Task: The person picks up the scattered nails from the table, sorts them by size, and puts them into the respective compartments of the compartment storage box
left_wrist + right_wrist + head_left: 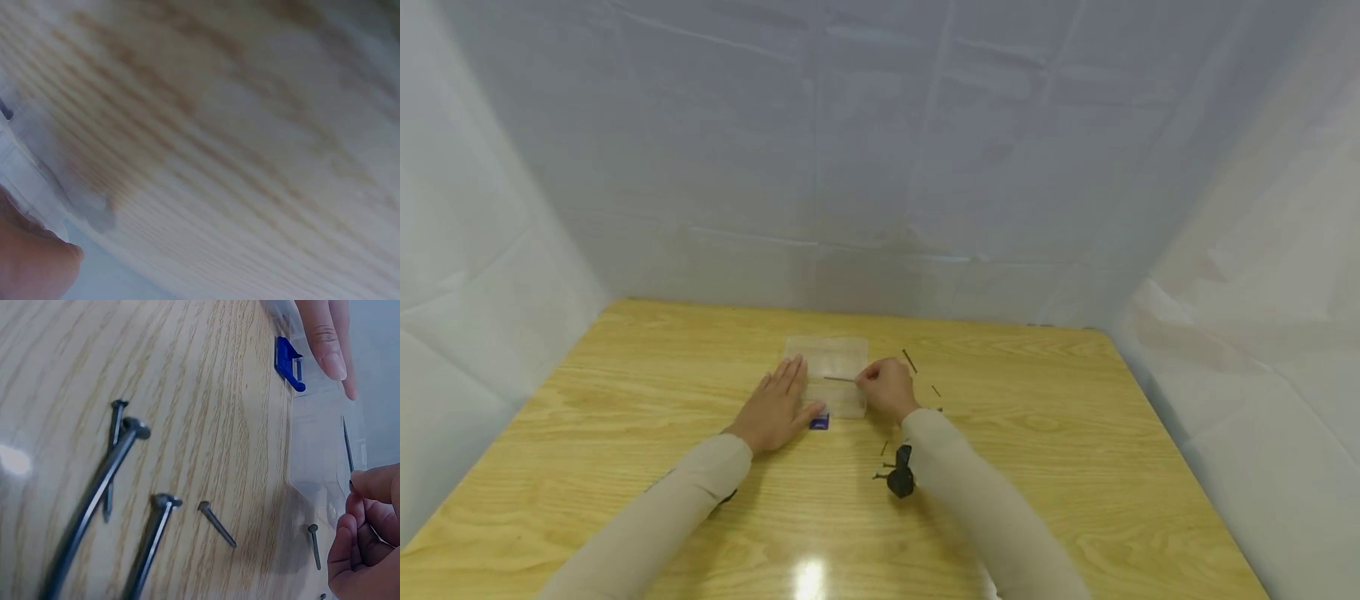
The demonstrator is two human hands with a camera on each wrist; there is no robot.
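From the head view, a clear box (827, 375) on the bench (625, 433) is steadied by the flat left hand (775, 408), while a nail (838, 379) is pinched over it by the right hand (887, 387).

The left wrist view is blurred.

In the right wrist view, several loose nails (156, 537) are left outside the box; sorting is judged partly done.
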